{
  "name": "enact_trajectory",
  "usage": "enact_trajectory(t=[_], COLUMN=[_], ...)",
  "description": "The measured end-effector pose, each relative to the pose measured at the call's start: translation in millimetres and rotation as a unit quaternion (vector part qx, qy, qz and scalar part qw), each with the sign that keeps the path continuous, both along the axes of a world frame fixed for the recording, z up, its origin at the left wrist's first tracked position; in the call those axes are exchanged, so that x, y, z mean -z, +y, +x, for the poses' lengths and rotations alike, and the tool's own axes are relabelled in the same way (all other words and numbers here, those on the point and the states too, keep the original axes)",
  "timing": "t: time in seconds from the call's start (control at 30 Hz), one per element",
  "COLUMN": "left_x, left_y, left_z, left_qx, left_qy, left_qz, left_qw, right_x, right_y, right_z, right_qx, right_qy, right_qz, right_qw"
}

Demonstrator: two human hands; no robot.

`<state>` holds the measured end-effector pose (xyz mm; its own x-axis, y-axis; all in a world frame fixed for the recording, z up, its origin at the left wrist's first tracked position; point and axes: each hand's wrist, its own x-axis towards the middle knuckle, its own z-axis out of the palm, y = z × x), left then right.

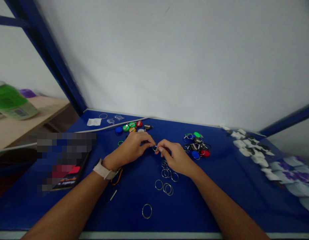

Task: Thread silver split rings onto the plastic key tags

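Pinching a small shiny ring point(154, 149) between the narrowed fingers of the left hand point(134, 146) and right hand point(175, 155), held it over the middle of the worktop point(194, 206). Seemed only partway along: had a heap of coloured reels point(197, 145) with rings at right, but loose rings point(166, 177) nearer and clipped reels point(132, 125) beyond the left hand. Saw no container around these; could not make out any contents in the green-wrapped item point(11, 103) at far left.

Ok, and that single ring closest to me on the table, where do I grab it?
I'd pinch the single ring by its near rim, coming down from your side: it seems to lie flat, is thin-rimmed, and sits apart from the other rings.
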<state>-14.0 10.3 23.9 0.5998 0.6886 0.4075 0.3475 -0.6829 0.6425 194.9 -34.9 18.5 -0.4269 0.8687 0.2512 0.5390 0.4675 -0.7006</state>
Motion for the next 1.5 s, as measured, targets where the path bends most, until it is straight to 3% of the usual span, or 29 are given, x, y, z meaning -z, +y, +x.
enact_trajectory(t=[0.43, 0.83, 0.97, 1.17, 1.33, 1.5], left_x=[1.2, -3.2, -4.8, 8.5, 18.6, 14.1], left_y=[1, -2, -4, -5, -3, -5], left_z=[-2, -8, -7, -3, -1, -1], left_qx=[-0.002, 0.010, -0.011, -0.088, -0.055, -0.041], left_qy=[0.006, 0.076, 0.103, 0.141, 0.147, 0.154], left_qz=[0.012, 0.029, 0.034, 0.048, 0.053, 0.061], left_qw=[1.000, 0.997, 0.994, 0.985, 0.986, 0.985], right_x=[-0.7, -0.1, -0.2, -1.0, -1.7, -4.0], right_y=[-1, 1, 1, 0, 2, 1], right_z=[-1, 1, 2, 3, 4, 3], right_qx=[0.008, -0.015, -0.011, -0.020, -0.034, -0.037], right_qy=[-0.008, -0.037, -0.046, -0.064, -0.077, -0.086], right_qz=[0.001, -0.021, -0.033, -0.048, -0.053, -0.055], right_qw=[1.000, 0.999, 0.998, 0.997, 0.995, 0.994])
